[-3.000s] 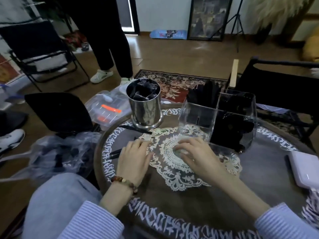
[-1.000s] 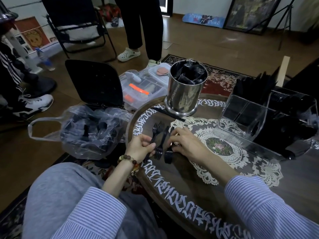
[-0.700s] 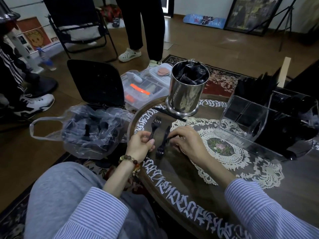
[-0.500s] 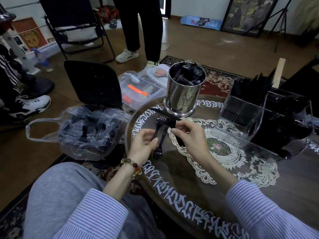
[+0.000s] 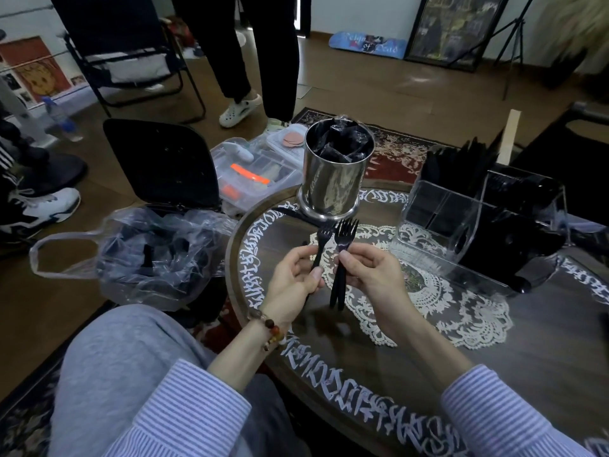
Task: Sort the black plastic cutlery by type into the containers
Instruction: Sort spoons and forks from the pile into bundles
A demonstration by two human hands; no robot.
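Note:
My left hand grips one black plastic fork by its handle, tines up. My right hand pinches two black forks held together, tines up, their handles hanging below my fingers. Both hands hover above the round table's left part. A steel cylinder with black wrapped pieces inside stands just beyond the forks. A clear acrylic organizer at the right holds black cutlery in its back and right compartments. One black piece lies flat by the cylinder's base.
The dark round table carries a white lace doily. A clear plastic bag with black cutlery sits left of the table. Behind it are a black chair seat and a clear box. A person's legs stand beyond.
Both hands lifted the forks off the table. My right hand now holds two forks upright beside the single fork in my left hand. The camera tilted slightly.

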